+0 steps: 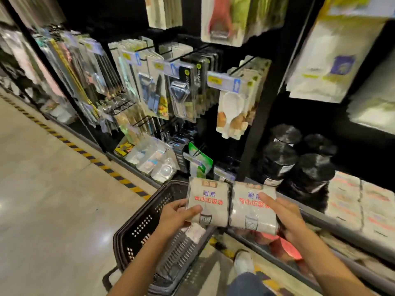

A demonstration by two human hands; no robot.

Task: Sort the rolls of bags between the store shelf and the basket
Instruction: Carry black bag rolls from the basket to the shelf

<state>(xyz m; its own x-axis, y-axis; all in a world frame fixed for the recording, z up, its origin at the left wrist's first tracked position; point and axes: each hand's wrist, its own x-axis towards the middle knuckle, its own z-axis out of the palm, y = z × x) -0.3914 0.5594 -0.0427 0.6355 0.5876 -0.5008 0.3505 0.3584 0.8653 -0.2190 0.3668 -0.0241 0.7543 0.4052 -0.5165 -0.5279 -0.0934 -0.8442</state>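
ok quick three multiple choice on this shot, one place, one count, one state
1. Where do the black rolls stand?
A on the floor
B on the shelf
C on hooks

2. How many grey packs are held?
A one
B two
C three

3. The left hand is:
A hanging open
B pointing
C gripping a pack

Answers:
1 B: they stand on the shelf, right of the packs.
2 B: left pack and right pack, one per hand.
3 C: its thumb lies over the left pack's front; the right hand likewise grips the right pack.
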